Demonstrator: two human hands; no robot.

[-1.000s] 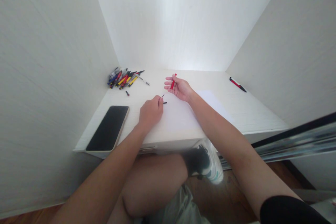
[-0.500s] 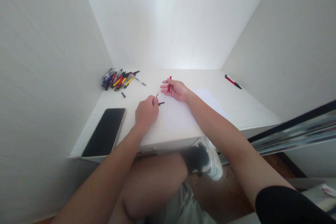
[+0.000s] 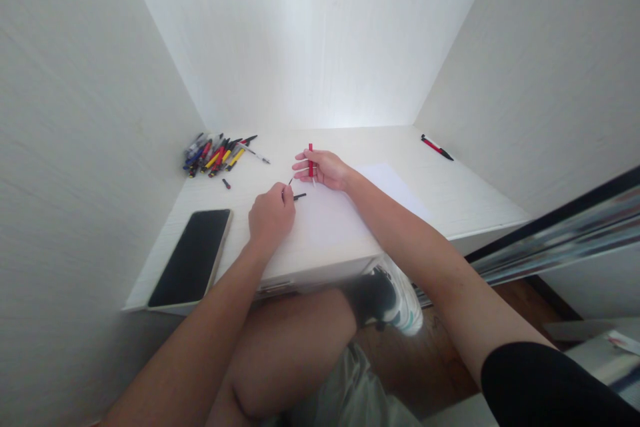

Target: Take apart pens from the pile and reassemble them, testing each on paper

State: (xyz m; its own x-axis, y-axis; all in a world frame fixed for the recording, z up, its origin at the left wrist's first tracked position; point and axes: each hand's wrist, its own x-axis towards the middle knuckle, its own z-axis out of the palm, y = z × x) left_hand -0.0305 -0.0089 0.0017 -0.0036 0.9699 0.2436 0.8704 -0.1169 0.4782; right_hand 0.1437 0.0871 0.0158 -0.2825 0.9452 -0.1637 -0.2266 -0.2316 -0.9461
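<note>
Cradling a slim red tube (image 3: 311, 155), the right hand (image 3: 327, 169) has parted fingers. Nearer the white worktop (image 3: 470, 200) front edge, the curled left hand (image 3: 273, 213) grips a thin black rod (image 3: 301, 196), possibly plastic.

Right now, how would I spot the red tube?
Find the white desk, then the right hand over its middle. That hand holds the red tube. Unlike the piled pens at left and the lone pen at right, it is held.

Slim red barrel (image 3: 311, 161) across the right hand (image 3: 326, 169), thin black pieces (image 3: 300, 196) in the left hand (image 3: 273, 215)
</note>
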